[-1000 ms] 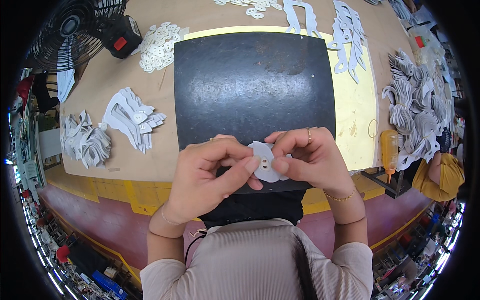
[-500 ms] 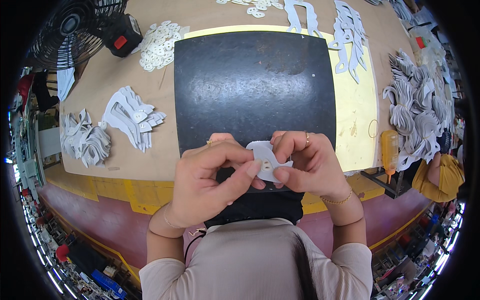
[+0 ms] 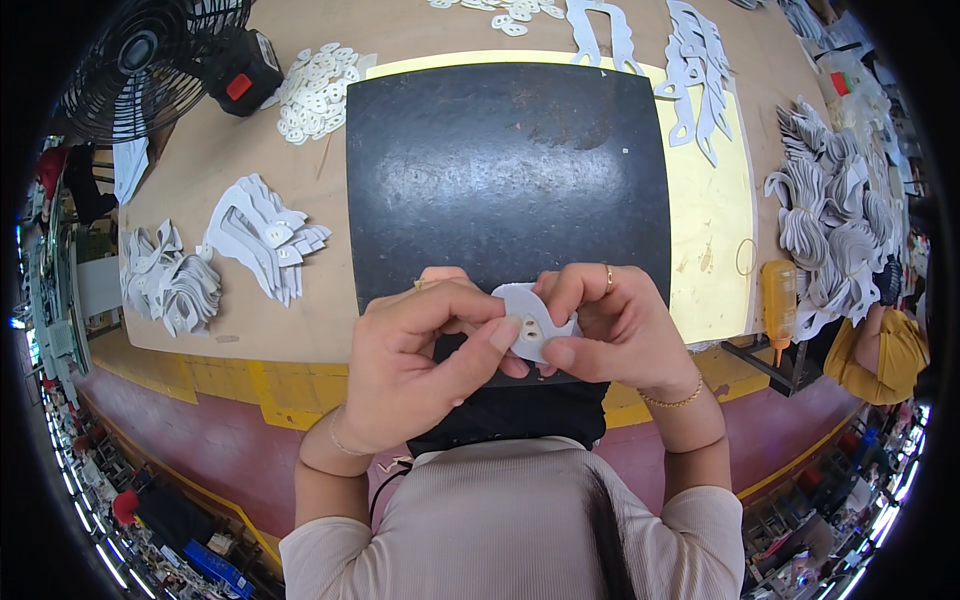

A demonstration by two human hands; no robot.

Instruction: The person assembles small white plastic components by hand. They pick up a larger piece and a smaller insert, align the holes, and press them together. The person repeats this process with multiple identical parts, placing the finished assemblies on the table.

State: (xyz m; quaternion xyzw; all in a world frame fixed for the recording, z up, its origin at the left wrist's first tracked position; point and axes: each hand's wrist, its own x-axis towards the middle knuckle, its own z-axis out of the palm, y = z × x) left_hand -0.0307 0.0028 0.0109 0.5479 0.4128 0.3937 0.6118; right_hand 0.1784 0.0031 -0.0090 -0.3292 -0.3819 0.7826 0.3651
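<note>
Both my hands pinch one light grey cut piece (image 3: 522,298) above the near edge of the black mat (image 3: 500,170). My left hand (image 3: 425,350) grips its left side, the thumb pressed by a small off-white patch with holes (image 3: 530,328) that lies on the piece. On the other side, my right hand (image 3: 610,325) holds the piece between thumb and fingers. The fingers hide much of the piece's edges. Whether the patch is stuck down, I cannot tell.
Left on the table lie a fanned stack of grey pieces (image 3: 255,235), a bundle (image 3: 170,285), a pile of small patches (image 3: 318,95) and a black fan (image 3: 140,55). To the right are grey bundles (image 3: 825,200), a yellow glue bottle (image 3: 779,305) and another person's yellow sleeve (image 3: 880,360).
The grey piece has tilted slightly between my fingers, and the holes in the small patch show more plainly. My hands have barely shifted.
</note>
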